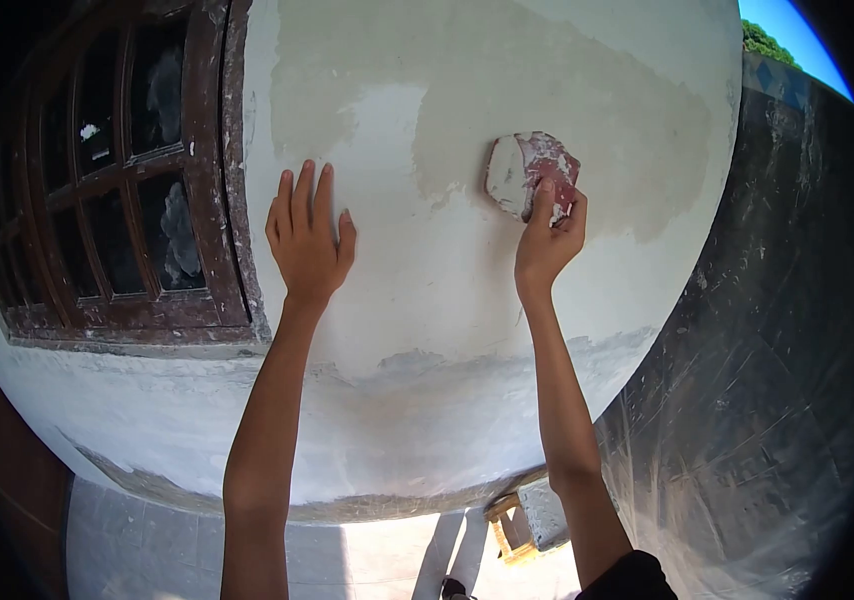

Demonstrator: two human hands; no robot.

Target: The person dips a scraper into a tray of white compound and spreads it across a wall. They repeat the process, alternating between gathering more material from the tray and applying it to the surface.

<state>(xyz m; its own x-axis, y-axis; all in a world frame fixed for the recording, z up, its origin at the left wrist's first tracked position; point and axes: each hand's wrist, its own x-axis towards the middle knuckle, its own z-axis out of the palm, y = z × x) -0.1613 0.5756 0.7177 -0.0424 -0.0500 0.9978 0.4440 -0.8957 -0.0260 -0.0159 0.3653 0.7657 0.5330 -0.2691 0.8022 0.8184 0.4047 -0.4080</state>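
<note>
My left hand (309, 245) lies with fingers stretched on the pale plastered wall (377, 300), just right of the window frame. Nothing is in it. Higher up and to the right, my right hand (550, 240) grips a reddish sanding pad (547, 160) smeared with white plaster. The thumb presses over its lower edge, and the pad sits against the wall. Around it spreads a large greyish damp-looking patch (607, 110), with whiter plaster below and to the left.
A brown wooden window (127, 170) with several glass panes fills the left. Right of the wall hangs a dark, scuffed surface (747, 350). Below stand a small wooden stool (507, 535) and a plaster-spattered grey container (544, 515) on the sunlit floor (377, 560).
</note>
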